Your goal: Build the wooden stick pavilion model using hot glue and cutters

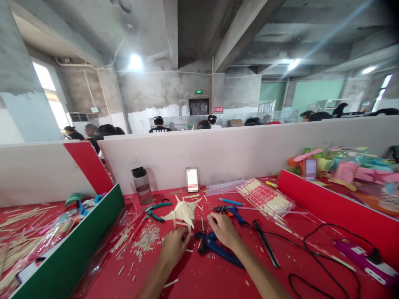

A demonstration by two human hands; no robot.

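Observation:
A small pavilion-like model of pale wooden sticks (183, 211), with a pointed roof, stands on the red tabletop (218, 282). My left hand (176, 244) is at the model's near side with its fingers bent by a front leg; whether it grips the leg is hard to see. To the right, my right hand (223, 228) hovers above the blue-handled cutter (221, 251), its fingers curled, and what they hold, if anything, is too small to make out. Behind that hand lies a blue glue gun (237, 215). Green-handled pliers (156, 209) rest left of the model.
Stick scraps (146, 241) litter the left. A bottle (142, 185) and a phone (193, 180) stand at the back. Bundled sticks (264, 197), a black knife (266, 244), cables and a purple power strip (364, 259) lie right. Low partitions surround the table; people are beyond.

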